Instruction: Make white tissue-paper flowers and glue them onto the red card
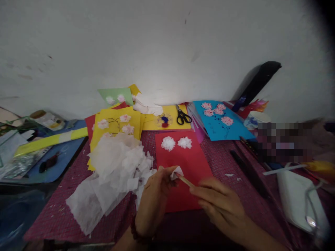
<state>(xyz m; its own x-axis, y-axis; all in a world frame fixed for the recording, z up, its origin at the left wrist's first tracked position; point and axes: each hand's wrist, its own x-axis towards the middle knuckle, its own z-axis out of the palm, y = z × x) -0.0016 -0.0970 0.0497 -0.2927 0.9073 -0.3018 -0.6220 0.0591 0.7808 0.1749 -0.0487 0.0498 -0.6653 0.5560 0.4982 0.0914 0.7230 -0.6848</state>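
Between its fingertips my left hand (155,191) pinches a small piece of white tissue paper (177,171). A thin stick (187,181), like a brush handle or pencil, is gripped in my right hand (221,205); its tip meets the tissue piece. Both hands are over the lower part of a red sheet of paper (180,157). Two ruffled white paper flowers (168,143) sit side by side near the sheet's top. Left of my left hand lies a loose heap of white tissue paper (115,157), with small cut squares at its right side.
Yellow sheets with flowers (112,116) lie behind the tissue heap. Black-handled scissors (183,116) rest on another yellow sheet at the back. A blue sheet with pink-white flowers (214,122), a paper cup (256,119) and a white box-like object (298,197) are on the right. A jar (48,120) lies far left.
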